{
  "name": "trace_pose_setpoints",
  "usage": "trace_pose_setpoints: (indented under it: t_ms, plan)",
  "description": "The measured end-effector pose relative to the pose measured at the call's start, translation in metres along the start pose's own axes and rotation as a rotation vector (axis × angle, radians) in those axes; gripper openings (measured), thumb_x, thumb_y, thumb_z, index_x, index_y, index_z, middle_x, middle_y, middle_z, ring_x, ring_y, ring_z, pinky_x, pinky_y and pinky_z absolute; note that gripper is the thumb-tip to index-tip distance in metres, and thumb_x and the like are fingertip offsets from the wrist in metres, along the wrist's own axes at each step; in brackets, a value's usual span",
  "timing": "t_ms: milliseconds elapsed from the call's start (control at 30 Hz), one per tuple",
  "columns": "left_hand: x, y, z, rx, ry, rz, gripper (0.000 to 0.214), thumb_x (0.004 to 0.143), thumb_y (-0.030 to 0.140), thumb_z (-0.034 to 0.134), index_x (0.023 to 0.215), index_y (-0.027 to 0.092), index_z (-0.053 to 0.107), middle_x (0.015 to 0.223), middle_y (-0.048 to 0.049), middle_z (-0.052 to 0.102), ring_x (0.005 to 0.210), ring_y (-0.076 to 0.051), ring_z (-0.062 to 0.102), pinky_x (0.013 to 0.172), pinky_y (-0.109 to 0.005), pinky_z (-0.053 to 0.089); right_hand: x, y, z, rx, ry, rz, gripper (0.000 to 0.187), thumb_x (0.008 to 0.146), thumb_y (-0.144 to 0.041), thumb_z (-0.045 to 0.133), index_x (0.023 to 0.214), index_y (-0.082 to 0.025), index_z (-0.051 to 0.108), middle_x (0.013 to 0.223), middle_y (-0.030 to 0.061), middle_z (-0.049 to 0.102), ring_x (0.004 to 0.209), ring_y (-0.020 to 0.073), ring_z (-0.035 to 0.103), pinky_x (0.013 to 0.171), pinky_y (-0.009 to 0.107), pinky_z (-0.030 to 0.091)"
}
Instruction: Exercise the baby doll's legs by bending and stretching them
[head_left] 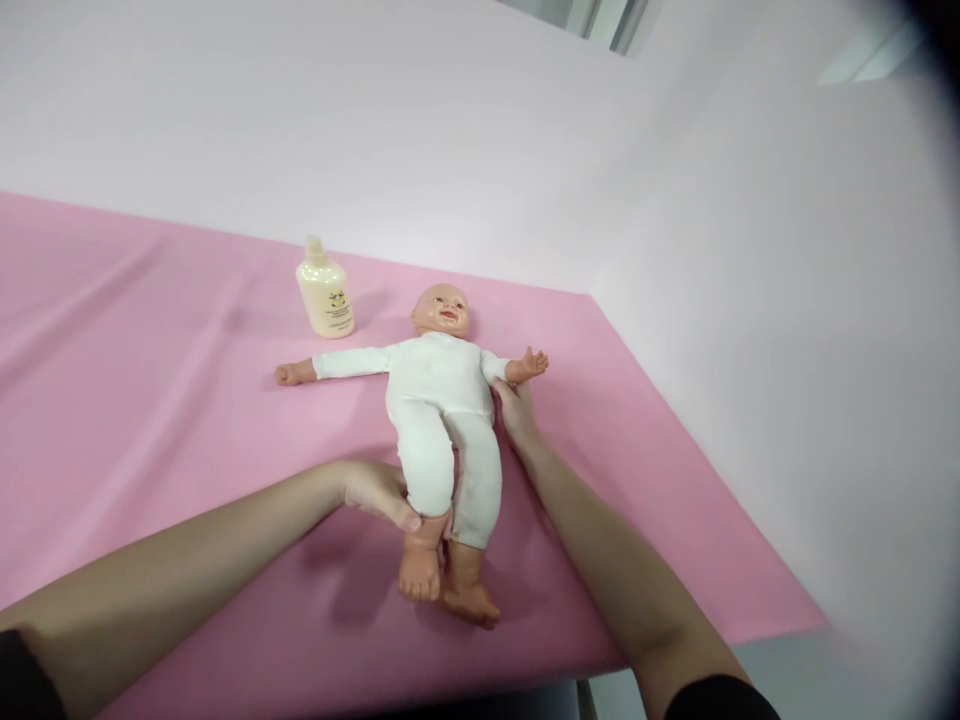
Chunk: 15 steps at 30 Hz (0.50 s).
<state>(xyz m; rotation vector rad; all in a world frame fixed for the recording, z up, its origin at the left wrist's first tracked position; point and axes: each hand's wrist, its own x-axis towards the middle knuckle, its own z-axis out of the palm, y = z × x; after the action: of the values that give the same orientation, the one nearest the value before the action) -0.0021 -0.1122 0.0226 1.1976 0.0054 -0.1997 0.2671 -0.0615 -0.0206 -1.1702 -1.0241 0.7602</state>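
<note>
Here, the doll (pixel 437 378) lies face-up between the left hand (pixel 381 494), which grasps a lower leg, and the right hand (pixel 517 412) at its flank, grip hidden from me. White cloth body, smooth glossy head (pixel 439 306).

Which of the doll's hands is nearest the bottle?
The doll's curled hand on your left; its other hand, fingers spread, is beyond your right hand.

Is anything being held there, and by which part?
The doll: the left hand holds one leg near the ankle; the right hand is at its arm, grip unclear.
</note>
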Motion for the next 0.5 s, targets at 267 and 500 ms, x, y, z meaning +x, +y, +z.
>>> trace_pose_setpoints:
  t_ms: [267, 500]
  plan:
    - [-0.0011, -0.0018, -0.0022, 0.009, -0.007, -0.012, 0.053, 0.089, 0.056, 0.088, 0.122, 0.017, 0.076, 0.116, -0.0091, 0.082, 0.119, -0.029, 0.076, 0.111, -0.039, 0.057, 0.0005, 0.0006, -0.0015, -0.012, -0.023, 0.019, 0.072, 0.074, -0.046, 0.077, 0.139, -0.021, 0.062, 0.152, 0.0145, 0.067, 0.145, 0.0339, 0.061, 0.130, 0.055, 0.043]
    - [-0.0001, 0.0004, 0.0001, -0.007, 0.014, 0.009, 0.054, 0.082, 0.056, 0.092, 0.118, 0.017, 0.079, 0.111, -0.0110, 0.082, 0.114, -0.031, 0.079, 0.107, -0.039, 0.060, -0.0003, -0.0009, -0.0014, -0.024, -0.014, 0.013, 0.081, 0.074, -0.046, 0.078, 0.148, -0.024, 0.054, 0.158, 0.0130, 0.062, 0.147, 0.0327, 0.059, 0.130, 0.056, 0.044]
